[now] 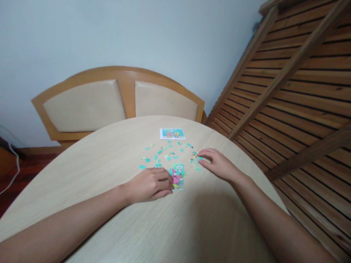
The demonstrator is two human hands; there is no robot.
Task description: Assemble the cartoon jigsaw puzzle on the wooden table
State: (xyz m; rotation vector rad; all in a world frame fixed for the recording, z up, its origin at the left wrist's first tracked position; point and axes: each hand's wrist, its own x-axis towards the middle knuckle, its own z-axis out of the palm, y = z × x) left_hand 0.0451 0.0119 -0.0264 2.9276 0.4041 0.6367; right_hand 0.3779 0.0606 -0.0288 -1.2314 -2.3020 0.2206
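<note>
In the head view, we find a thin, rectangular, partly joined jigsaw section (179,178), printed in turquoise, pink and yellow, lying flat on the pale wood-grain tabletop (115,153) between the two bare hands. The left hand (150,183) is palm down and relaxed, its fingers lightly curled at the section's left edge and not closed around anything. The right hand (215,160) has thumb and fingers reaching into a cluster of small jigsaw pieces (193,157) in turquoise and yellow; we cannot tell whether a piece is pinched there. Small loose turquoise jigsaw pieces (169,158) lie scattered beyond the section, and past them lies a white-bordered rectangular picture sheet (172,133).

We judge the loose pieces to be very light and stiff, probably card, with knobs that could bend or fray under force. Each is best taken by opposite edges between thumb and forefinger; lying so flat, a piece may need sliding or tipping up by one edge. The joined section appears fragile at its seams: we would steady it with flat fingertips and advise against lifting it by one corner.
</note>
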